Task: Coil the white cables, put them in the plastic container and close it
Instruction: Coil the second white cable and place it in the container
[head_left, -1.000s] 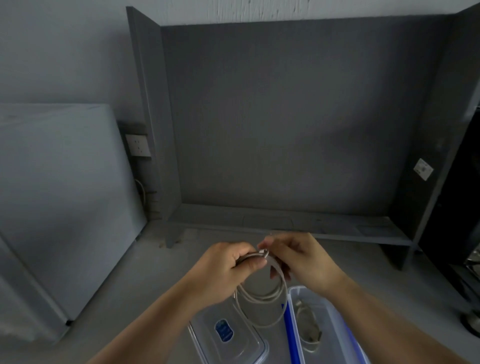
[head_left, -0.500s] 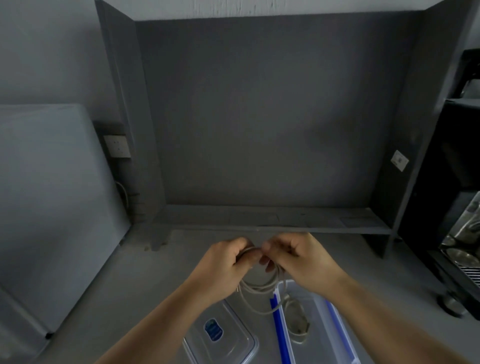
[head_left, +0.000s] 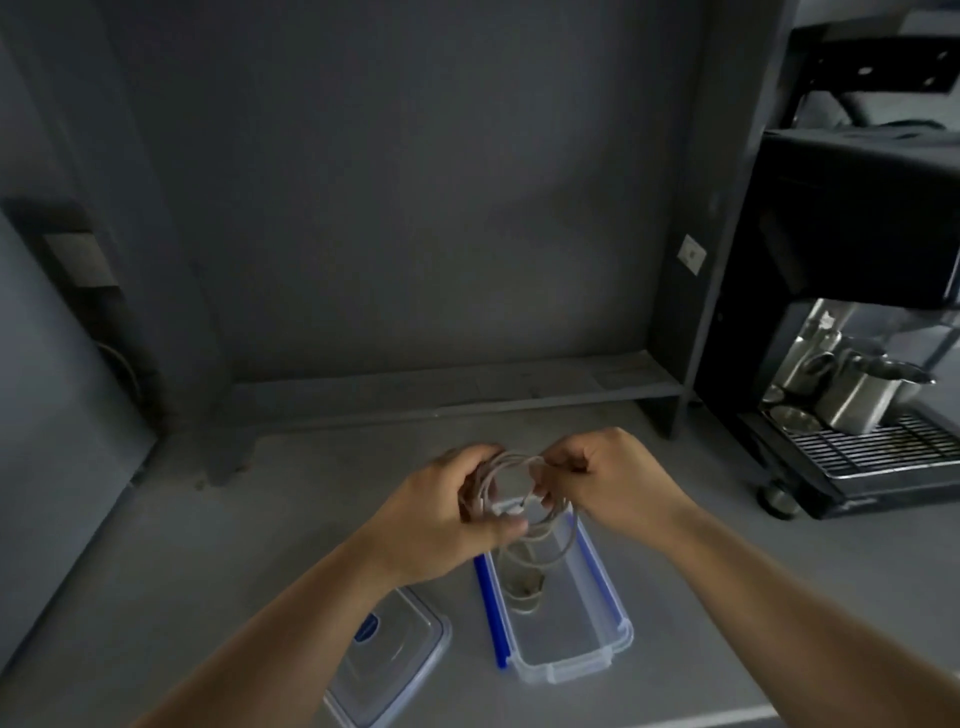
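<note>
A blue oval label sits on the clear lid (head_left: 387, 656) at lower centre-left, its writing too blurred to read. Just right of it, the one open plastic container (head_left: 613, 621), with blue clips, holds one coiled white cable (head_left: 525, 590). Above its far end, the left hand (head_left: 447, 512) and right hand (head_left: 610, 480) both close around a second white cable coil (head_left: 511, 480). An espresso machine (head_left: 852, 322) stands at the right.

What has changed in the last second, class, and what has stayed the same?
The view swung right, bringing a coffee machine into sight. Both hands, left hand and right hand, still hold the white cable, its coil now tighter. The container with another cable and the lid stayed put.
</note>
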